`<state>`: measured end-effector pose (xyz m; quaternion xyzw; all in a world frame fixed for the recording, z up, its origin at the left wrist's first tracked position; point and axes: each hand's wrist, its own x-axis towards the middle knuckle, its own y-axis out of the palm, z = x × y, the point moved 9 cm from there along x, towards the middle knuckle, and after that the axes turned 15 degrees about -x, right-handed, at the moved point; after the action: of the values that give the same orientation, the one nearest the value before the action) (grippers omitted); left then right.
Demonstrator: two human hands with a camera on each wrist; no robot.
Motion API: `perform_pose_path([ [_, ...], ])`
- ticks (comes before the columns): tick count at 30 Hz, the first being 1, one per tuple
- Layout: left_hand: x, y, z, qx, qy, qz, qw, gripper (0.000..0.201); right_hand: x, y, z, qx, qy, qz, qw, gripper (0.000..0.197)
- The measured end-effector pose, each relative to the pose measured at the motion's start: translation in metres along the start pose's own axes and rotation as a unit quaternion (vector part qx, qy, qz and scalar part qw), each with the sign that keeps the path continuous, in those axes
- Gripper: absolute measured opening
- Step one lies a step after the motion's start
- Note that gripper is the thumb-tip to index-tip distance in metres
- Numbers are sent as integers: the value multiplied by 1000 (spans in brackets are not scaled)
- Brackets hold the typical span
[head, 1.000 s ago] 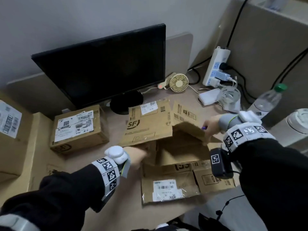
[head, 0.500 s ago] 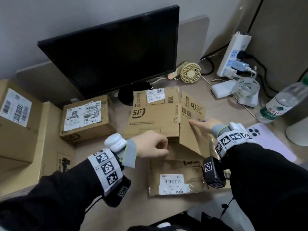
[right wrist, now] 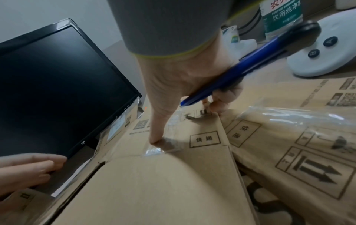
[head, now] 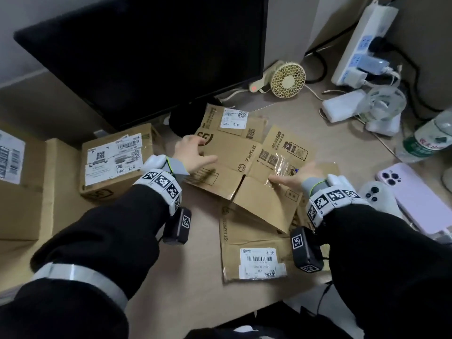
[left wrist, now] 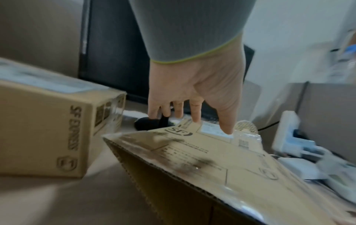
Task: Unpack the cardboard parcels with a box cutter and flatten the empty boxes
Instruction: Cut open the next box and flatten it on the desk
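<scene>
One opened brown corrugated SF Express box (head: 241, 167), largely collapsed, lies mid-bench in front of the black monitor (head: 146, 52), on top of a second flattened brown box with a white barcode label (head: 254, 255). Left hand (head: 193, 152): fingers spread and straight, over the box's left panel; contact cannot be confirmed. Right hand (head: 297, 174): thumb extended onto the taped right panel, remaining fingers curled around a blue box cutter (right wrist: 238, 71), its tip pointing toward the cardboard. Sealed brown parcel with white shipping labels (head: 115, 162) sits just left of the collapsed box, apart from it. Tan bench (head: 195, 277). Right side: pale lilac smartphone (head: 413, 192), clear water bottle with green label (head: 430, 140); behind: cream round desk fan (head: 288, 80), white power strip (head: 362, 45).
</scene>
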<state>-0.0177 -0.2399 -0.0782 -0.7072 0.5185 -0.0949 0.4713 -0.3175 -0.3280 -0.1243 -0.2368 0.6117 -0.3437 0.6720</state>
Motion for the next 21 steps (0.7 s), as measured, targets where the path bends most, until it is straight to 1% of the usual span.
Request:
perform_pose_path([
  [2,9,12,15,-20,-40,13,999,86,3,4,1,-2,2,-7,1000,124],
  [5,18,30,38,-38,-78,36,996,95,4,10,-1,19,13,-16,1000,113],
  [6,22,35,50,-47,-89,31,994,103,5,11,-2,24,18,-20,999,111],
  [8,33,45,76,-76,-119,18,990,121,7,11,-4,37,18,-28,999,113],
  [9,45,53,95,-82,-130,20,988,125,8,11,-4,44,15,-32,998,116],
  [11,51,55,103,-102,-158,18,982,130,14,10,-8,46,10,-42,998,124],
  [12,43,47,96,-101,-181,6,978,127,16,8,-10,45,0,-42,998,126],
  [13,36,39,90,-89,-199,-1,976,116,18,4,-10,45,-17,-40,998,126],
  [14,30,37,87,-72,-216,15,973,97,22,2,-14,48,-28,-30,998,124],
  [15,24,39,86,-65,-232,49,969,79,23,-2,-17,59,-44,-15,997,121],
  [16,17,42,83,-67,-238,87,965,67,24,-5,-22,72,-43,-2,996,112],
  [17,9,45,81,-79,-246,122,958,63,25,-11,-28,86,-43,0,995,93],
  [18,2,48,78,-92,-244,146,954,61,27,-16,-35,98,-33,-5,995,66],
  [19,-4,50,73,-104,-244,166,950,62,26,-22,-43,107,-18,-10,994,48],
  [20,-12,55,68,-117,-243,193,943,59,24,-26,-50,107,-3,-9,994,42],
  [21,-19,62,66,-135,-249,224,933,52,24,-27,-57,92,5,-6,996,45],
])
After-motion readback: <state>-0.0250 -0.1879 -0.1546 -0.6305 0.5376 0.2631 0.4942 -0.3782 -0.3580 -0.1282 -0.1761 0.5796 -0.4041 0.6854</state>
